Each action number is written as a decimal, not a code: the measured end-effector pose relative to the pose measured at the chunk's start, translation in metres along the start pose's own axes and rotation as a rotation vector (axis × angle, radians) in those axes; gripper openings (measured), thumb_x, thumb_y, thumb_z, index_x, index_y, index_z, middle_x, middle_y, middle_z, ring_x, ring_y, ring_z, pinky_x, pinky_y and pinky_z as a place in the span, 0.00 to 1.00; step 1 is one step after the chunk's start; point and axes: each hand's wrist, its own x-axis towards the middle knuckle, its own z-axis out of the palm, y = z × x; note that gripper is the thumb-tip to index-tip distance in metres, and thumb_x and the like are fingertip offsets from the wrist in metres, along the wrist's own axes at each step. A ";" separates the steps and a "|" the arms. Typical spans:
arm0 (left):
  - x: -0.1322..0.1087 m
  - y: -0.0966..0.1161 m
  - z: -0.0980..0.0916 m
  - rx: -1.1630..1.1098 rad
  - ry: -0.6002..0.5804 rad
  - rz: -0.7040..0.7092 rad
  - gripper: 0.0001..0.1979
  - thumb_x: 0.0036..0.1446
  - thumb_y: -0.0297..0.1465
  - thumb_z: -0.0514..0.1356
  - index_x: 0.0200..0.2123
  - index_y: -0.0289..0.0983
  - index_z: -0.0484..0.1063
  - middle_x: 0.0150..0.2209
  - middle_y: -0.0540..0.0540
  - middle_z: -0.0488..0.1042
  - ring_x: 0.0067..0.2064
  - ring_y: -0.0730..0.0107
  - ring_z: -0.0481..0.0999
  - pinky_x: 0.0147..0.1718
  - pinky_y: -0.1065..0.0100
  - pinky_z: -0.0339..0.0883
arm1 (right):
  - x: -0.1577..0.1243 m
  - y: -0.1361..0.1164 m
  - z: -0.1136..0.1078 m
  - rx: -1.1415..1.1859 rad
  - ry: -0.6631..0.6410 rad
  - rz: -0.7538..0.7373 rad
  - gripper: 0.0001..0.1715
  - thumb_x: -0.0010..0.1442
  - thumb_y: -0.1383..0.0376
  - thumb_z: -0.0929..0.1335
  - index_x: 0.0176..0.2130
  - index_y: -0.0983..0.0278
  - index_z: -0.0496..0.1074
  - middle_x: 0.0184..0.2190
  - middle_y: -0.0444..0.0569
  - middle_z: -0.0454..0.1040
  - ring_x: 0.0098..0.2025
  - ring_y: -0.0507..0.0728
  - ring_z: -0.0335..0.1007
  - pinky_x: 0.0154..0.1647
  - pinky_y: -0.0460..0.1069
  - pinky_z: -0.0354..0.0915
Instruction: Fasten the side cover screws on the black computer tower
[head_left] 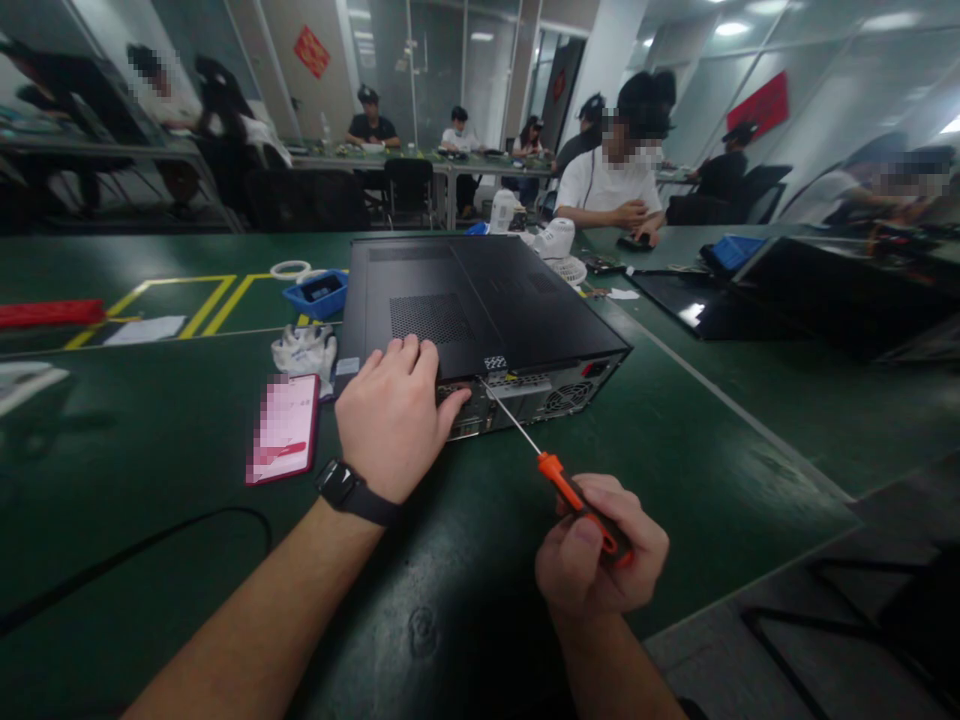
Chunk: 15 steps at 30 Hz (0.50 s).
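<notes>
A black desktop computer case (517,300) lies flat on the green table, its rear panel with fan grille towards me. My left hand (397,410) holds the near edge of the case, fingers over the top cover and thumb against the rear panel. In my right hand (604,545), closed around its handle, is an orange and black screwdriver (551,467). Its thin metal shaft points up and left, with the tip at the upper edge of the rear panel. Whether the tip sits in a screw is too small to tell.
Left of the case are a pink-framed phone (285,430), work gloves (304,350) and a blue tray (319,293). Beyond it stands a small white fan (556,245). A dark flat panel (697,300) lies at right. A black cable (150,545) crosses the left front; people sit behind.
</notes>
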 end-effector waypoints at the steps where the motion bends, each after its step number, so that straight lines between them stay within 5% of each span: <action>1: 0.000 0.000 0.000 0.001 0.001 0.000 0.23 0.65 0.40 0.59 0.56 0.29 0.71 0.60 0.30 0.73 0.59 0.42 0.74 0.59 0.49 0.67 | 0.000 0.000 0.000 -0.017 0.013 -0.011 0.12 0.63 0.70 0.66 0.47 0.67 0.73 0.33 0.47 0.72 0.27 0.54 0.72 0.24 0.52 0.70; 15: 0.001 0.001 0.000 -0.018 0.000 -0.002 0.24 0.64 0.40 0.60 0.56 0.29 0.71 0.60 0.30 0.73 0.60 0.42 0.73 0.59 0.48 0.67 | 0.002 -0.002 0.000 -0.009 0.006 -0.014 0.15 0.60 0.73 0.67 0.48 0.67 0.73 0.34 0.47 0.73 0.28 0.54 0.73 0.24 0.52 0.70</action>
